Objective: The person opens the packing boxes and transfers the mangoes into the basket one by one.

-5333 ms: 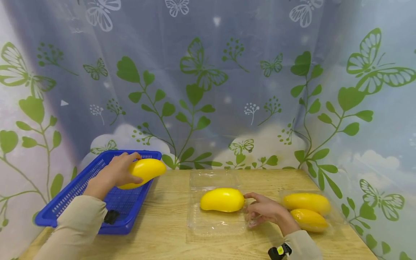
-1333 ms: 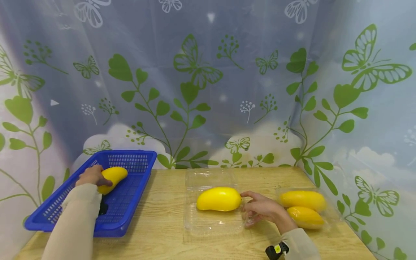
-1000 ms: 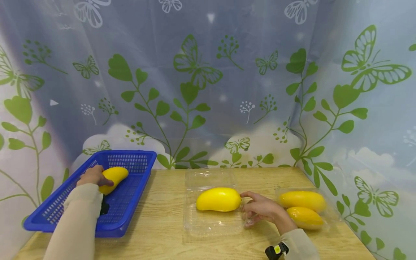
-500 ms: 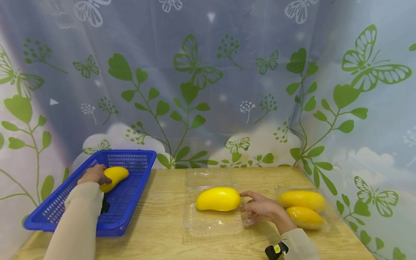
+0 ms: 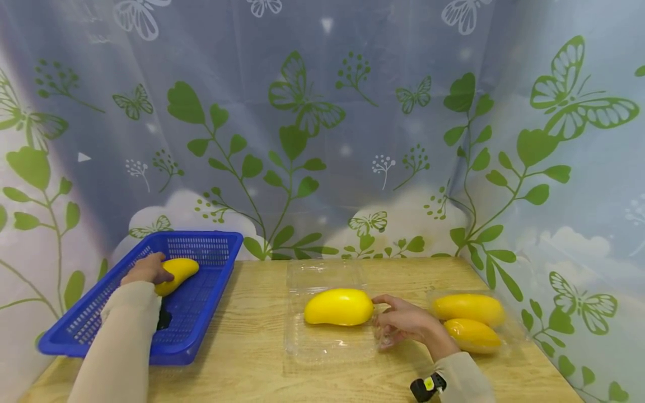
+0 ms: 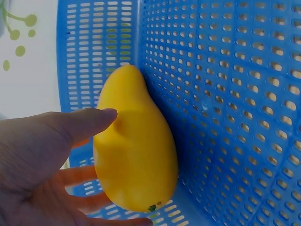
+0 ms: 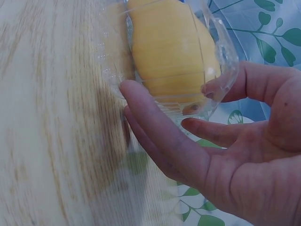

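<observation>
Inside the blue plastic basket [image 5: 214, 302], my left hand [image 5: 146, 269] holds a yellow mango [image 6: 134, 146]. The left wrist view has the thumb across its top and the other fingers behind and beneath it, close to the slotted side wall. Another yellow mango [image 5: 339, 307] lies in a clear plastic clamshell box [image 5: 327, 350] with its lid folded back. My right hand [image 5: 406, 320] grips that box at its right edge, thumb and fingers on either side of the plastic in the right wrist view.
To the right, two more yellow mangoes [image 5: 471, 309] lie in clear plastic packaging, just beyond the right wrist. A small black object [image 5: 163, 318] shows in the basket beside the left sleeve. A patterned curtain [image 5: 322, 140] stands behind the wooden table [image 5: 252, 336].
From above the basket's right side, my left hand has moved down and left into it with the mango. In the last second it barely shifts. The right hand keeps its place at the box.
</observation>
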The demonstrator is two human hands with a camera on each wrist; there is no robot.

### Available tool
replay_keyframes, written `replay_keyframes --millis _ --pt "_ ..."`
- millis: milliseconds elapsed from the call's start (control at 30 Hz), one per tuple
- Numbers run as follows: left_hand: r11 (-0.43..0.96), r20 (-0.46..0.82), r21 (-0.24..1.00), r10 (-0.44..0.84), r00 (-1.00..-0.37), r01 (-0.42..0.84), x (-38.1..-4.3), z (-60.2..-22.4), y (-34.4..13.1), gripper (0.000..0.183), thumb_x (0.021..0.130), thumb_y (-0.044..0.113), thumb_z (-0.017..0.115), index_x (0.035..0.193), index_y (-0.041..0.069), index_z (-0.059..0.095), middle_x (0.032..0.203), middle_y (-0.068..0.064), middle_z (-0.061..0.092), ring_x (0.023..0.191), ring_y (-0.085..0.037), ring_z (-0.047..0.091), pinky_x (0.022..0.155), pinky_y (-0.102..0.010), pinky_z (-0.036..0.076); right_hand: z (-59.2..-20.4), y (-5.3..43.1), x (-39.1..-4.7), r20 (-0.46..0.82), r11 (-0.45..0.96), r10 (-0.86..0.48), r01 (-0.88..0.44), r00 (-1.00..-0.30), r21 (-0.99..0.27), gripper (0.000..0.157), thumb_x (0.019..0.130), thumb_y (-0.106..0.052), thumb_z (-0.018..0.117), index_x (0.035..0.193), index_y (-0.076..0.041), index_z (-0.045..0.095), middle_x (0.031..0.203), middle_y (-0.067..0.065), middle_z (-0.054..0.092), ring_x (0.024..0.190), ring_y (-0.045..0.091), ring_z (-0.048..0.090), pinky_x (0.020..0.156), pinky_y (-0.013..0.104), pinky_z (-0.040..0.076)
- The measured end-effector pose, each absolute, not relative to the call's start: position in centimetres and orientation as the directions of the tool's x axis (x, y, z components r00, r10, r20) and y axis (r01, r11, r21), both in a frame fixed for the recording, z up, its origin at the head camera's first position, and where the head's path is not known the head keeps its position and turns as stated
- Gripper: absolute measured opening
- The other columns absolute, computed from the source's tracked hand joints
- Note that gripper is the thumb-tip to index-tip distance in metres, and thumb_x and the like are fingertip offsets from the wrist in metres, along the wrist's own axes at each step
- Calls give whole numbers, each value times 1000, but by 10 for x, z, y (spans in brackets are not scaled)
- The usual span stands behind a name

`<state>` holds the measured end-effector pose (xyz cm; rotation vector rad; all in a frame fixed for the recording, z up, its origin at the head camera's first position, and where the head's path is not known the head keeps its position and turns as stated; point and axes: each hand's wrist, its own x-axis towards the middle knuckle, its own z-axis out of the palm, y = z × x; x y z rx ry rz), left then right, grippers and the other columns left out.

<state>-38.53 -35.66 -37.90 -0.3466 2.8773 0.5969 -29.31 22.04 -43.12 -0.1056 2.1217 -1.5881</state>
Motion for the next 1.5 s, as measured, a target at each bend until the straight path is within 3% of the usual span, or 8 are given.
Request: replay_keyframes --millis 167,467,900,1233,1500 --pt "901 -211 369 -159 -965 -229 -382 -373 -352 77 96 18 67 153 -12 24 152 -45 28 132 -62 38 108 -74 38 -432 220 -293 -333 325 -344 221 -878 -919 65 97 -3 55 157 0 28 126 29 57 69 15 58 76 45 66" --pt "918 -162 381 -53 -985 -112 -385 -347 -324 80 98 20 64 157 -10 19 159 -43 19 143 -65 24 113 -78 30 -430 220 -291 -326 345 -340 205 -882 -916 70 94 -3 56 158 0 27 125 29 58 77 21 62 74 44 66" --pt "916 56 335 213 -975 219 -382 -302 -227 72 97 19 67 156 -7 34 158 -37 35 142 -59 37 114 -69 38 -432 220 -291 -329 324 -347 217 -878 -921 68 97 -4 59 157 0 28 121 27 58 68 14 56 75 46 66" --pt "857 70 379 349 -934 349 -360 -309 -160 73 97 20 70 159 3 35 160 -28 40 146 -51 39 117 -65 38 -431 220 -292 -320 322 -347 208 -881 -923 67 97 -3 57 157 0 28 114 24 58 67 13 51 75 46 66" --pt "811 84 423 409 -908 404 -342 -315 -126 71 96 20 73 158 7 40 161 -23 42 149 -48 38 120 -64 36 -430 221 -291 -321 322 -353 208 -879 -923 67 97 -4 56 157 1 27 120 26 58 68 14 52 75 46 65"
